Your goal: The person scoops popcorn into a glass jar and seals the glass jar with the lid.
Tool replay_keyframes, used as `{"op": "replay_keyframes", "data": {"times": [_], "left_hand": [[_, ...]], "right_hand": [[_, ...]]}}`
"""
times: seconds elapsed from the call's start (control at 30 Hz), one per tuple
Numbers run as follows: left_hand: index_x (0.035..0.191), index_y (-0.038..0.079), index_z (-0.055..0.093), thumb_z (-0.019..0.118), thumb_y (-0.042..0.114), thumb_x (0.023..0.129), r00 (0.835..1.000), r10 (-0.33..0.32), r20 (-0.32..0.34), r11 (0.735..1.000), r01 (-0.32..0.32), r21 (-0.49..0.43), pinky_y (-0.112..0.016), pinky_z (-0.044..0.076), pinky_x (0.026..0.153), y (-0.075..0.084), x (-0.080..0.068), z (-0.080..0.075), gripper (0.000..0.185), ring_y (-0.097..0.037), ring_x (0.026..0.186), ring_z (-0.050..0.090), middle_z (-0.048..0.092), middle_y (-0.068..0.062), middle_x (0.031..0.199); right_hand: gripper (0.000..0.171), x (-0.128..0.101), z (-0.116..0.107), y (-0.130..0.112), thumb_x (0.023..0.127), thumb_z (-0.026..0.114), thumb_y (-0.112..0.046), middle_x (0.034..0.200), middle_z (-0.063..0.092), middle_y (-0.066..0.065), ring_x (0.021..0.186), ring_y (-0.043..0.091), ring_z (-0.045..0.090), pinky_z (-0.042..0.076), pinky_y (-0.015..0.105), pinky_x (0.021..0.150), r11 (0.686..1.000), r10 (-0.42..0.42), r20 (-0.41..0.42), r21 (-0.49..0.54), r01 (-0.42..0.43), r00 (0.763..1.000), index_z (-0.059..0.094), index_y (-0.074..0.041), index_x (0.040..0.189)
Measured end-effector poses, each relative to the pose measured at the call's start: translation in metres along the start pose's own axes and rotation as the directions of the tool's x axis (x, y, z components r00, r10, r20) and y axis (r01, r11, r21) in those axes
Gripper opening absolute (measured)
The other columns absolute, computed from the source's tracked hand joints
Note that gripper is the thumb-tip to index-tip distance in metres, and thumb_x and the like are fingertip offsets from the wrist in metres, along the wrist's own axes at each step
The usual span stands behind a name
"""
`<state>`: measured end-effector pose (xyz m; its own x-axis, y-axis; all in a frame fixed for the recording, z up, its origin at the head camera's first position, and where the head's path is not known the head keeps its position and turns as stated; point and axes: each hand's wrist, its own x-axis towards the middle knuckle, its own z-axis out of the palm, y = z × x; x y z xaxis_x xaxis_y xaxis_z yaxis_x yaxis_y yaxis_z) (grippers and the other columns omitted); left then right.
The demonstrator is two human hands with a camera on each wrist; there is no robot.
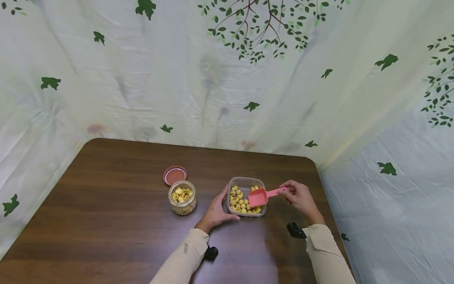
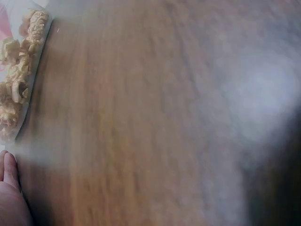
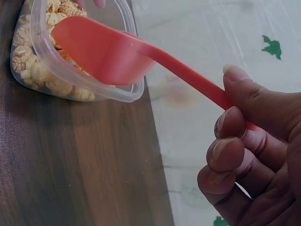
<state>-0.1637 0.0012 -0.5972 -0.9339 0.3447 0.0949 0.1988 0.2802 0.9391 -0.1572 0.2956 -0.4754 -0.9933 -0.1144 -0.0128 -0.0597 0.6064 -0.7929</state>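
Note:
A clear plastic container (image 1: 229, 195) with popcorn (image 1: 238, 203) in it stands on the table. My left hand (image 1: 215, 211) holds its near left corner, fingers along the left side and thumb along the front. In the left wrist view only part of that hand (image 2: 11, 195) shows, beside the container. With thumb and fingertips, my right hand (image 1: 300, 199) pinches the handle of a pink scoop (image 1: 258, 197). The scoop's bowl is tilted over the container's right part, as the right wrist view also shows; whether popcorn lies in it is hidden there.
Left of the container stands an open clear jar (image 1: 182, 207) with popcorn in it. Behind the jar lies a red lid (image 1: 175, 175). The brown table (image 1: 106, 205) ends at a pale curtain (image 1: 177, 79) with printed leaves, at the back and right.

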Motion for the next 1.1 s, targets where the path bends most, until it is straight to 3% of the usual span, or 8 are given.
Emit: {"op": "replay_keyframes", "data": {"times": [0.27, 0.6, 1.1], "left_hand": [[0.154, 0.008, 0.021, 0.095, 0.022, 0.056, 1.000, 0.003, -0.007, 1.000, -0.003, -0.012, -0.048, 0.026, 0.112, -0.001, 0.003, 0.004, 0.124, -0.031, 0.137, 0.035, 0.029, -0.017, 0.154], [0.154, 0.010, 0.021, 0.095, 0.016, 0.057, 1.000, -0.020, -0.017, 0.997, 0.019, -0.077, -0.045, 0.036, 0.107, -0.001, 0.003, 0.008, 0.122, -0.033, 0.129, 0.047, 0.034, -0.019, 0.151], [0.153, 0.007, 0.025, 0.093, 0.014, 0.059, 1.000, -0.020, -0.023, 0.995, 0.017, -0.103, -0.042, 0.037, 0.106, -0.002, 0.004, 0.010, 0.116, -0.031, 0.131, 0.045, 0.037, -0.017, 0.151]], "right_hand": [[0.021, 0.000, 0.001, -0.008, 0.088, 0.070, -0.018, 0.062, 0.054, 0.002, 0.053, 0.015, 0.048, 0.040, 0.024, 0.046, 0.993, -0.023, 0.011, -0.112, 0.024, 1.000, 0.064, 0.000, 0.096], [0.016, -0.001, 0.007, -0.023, 0.085, 0.072, -0.014, 0.064, 0.052, -0.001, 0.054, 0.012, 0.044, 0.037, 0.023, 0.047, 0.961, -0.115, -0.005, -0.255, 0.110, 0.993, 0.065, -0.001, 0.092], [0.017, -0.001, 0.018, -0.009, 0.085, 0.073, -0.015, 0.067, 0.055, -0.001, 0.056, 0.010, 0.046, 0.039, 0.023, 0.048, 0.968, -0.105, -0.023, -0.233, 0.097, 0.994, 0.066, -0.001, 0.091]]}}
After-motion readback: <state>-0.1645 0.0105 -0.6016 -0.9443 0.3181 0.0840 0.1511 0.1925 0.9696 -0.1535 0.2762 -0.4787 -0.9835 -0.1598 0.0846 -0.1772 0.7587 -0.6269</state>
